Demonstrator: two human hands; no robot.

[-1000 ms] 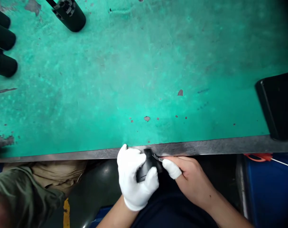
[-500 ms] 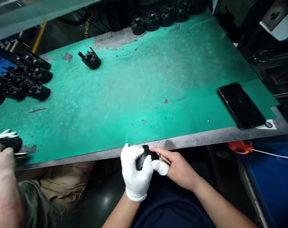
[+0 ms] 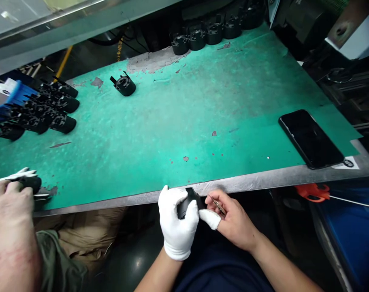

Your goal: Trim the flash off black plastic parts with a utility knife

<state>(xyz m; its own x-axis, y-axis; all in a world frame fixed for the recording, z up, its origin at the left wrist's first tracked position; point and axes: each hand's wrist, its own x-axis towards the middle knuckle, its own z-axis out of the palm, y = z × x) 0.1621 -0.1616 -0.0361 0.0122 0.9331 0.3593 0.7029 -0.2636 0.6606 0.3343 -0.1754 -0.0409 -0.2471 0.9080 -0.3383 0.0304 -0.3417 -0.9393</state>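
Note:
My left hand (image 3: 176,221), in a white glove, is closed round a small black plastic part (image 3: 186,204) just below the near edge of the green bench (image 3: 172,121). My right hand (image 3: 233,221) is bare except for a white cot on the thumb. It pinches a thin metal blade tool (image 3: 217,204) whose tip points at the part. Both hands hover over my lap.
A black phone (image 3: 310,138) lies at the right edge. One black cylindrical part (image 3: 124,85) stands alone at the back left, several more lie at the far left (image 3: 47,111) and along the back (image 3: 213,30). A co-worker's hand (image 3: 11,194) holds a part at the left. An orange tool (image 3: 312,190) hangs below right.
The camera has tilted up, showing the whole bench, the phone and a co-worker's hand. My hands stay at the bench edge; the right hand has shifted its tool slightly against the part.

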